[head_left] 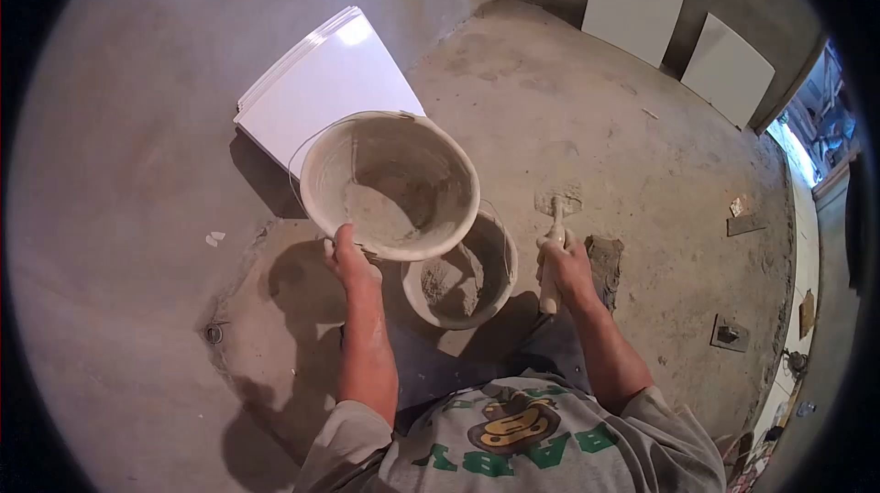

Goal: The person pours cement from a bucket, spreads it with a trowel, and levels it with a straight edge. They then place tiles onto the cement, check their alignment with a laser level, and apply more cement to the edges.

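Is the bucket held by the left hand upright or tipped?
Tipped: the left hand holds the bucket by its rim, and mortar lies on its near wall.

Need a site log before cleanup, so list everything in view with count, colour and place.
upper bucket: 1, pale grey, mortar-smeared, held tilted over the lower bucket
lower bucket: 1, grey, on the floor, mortar inside
trowel: 1, pale handle, mortar-coated blade, right of the buckets
tile stack: 1, white, by the left wall behind the buckets
leaning tiles: 2, white, against the far wall
dark tool: 1, dark grey, on the floor at right
floor: 1, grey concrete
left hand: 1, gripping the upper bucket's rim
right hand: 1, closed on the trowel's handle
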Demonstrator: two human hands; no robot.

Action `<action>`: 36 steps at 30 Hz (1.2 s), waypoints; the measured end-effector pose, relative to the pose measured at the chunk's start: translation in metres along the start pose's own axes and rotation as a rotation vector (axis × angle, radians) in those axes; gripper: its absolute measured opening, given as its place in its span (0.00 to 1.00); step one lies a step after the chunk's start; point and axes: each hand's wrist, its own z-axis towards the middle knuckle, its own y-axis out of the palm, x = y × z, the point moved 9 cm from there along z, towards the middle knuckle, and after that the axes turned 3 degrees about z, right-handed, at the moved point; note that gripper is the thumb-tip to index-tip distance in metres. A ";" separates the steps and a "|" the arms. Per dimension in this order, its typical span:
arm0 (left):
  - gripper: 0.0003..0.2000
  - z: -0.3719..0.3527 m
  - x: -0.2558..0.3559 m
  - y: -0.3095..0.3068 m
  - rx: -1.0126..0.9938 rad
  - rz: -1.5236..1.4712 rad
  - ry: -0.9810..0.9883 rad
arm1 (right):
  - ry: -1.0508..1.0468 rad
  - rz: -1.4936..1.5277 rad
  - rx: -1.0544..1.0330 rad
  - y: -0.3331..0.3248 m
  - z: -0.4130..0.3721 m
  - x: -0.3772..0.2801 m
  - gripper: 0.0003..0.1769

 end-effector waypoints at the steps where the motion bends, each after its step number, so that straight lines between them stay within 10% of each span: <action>1: 0.15 -0.001 -0.004 -0.003 0.046 -0.023 -0.090 | 0.029 0.113 0.039 -0.001 0.002 -0.002 0.08; 7: 0.14 -0.002 -0.045 0.003 -0.004 -0.107 -0.334 | -0.220 0.425 0.275 0.010 0.036 0.007 0.11; 13: 0.12 0.001 -0.061 -0.002 0.040 -0.076 -0.404 | 0.158 -0.145 -0.189 0.061 0.025 0.033 0.13; 19: 0.11 0.009 -0.069 -0.016 0.022 -0.098 -0.411 | 0.033 0.525 0.271 0.000 0.056 0.043 0.12; 24: 0.12 -0.012 -0.076 -0.002 0.015 -0.113 -0.502 | 0.144 0.005 0.115 0.039 0.028 0.050 0.11; 26: 0.14 -0.012 -0.073 0.000 -0.017 -0.137 -0.488 | 0.283 0.101 -0.142 0.064 0.013 0.061 0.11; 33: 0.17 -0.025 -0.050 0.001 -0.039 -0.168 -0.423 | 0.222 0.189 0.017 0.035 0.014 0.043 0.11; 36: 0.09 -0.018 -0.016 0.010 -0.057 -0.048 -0.051 | 0.212 0.117 0.003 0.021 0.018 0.035 0.10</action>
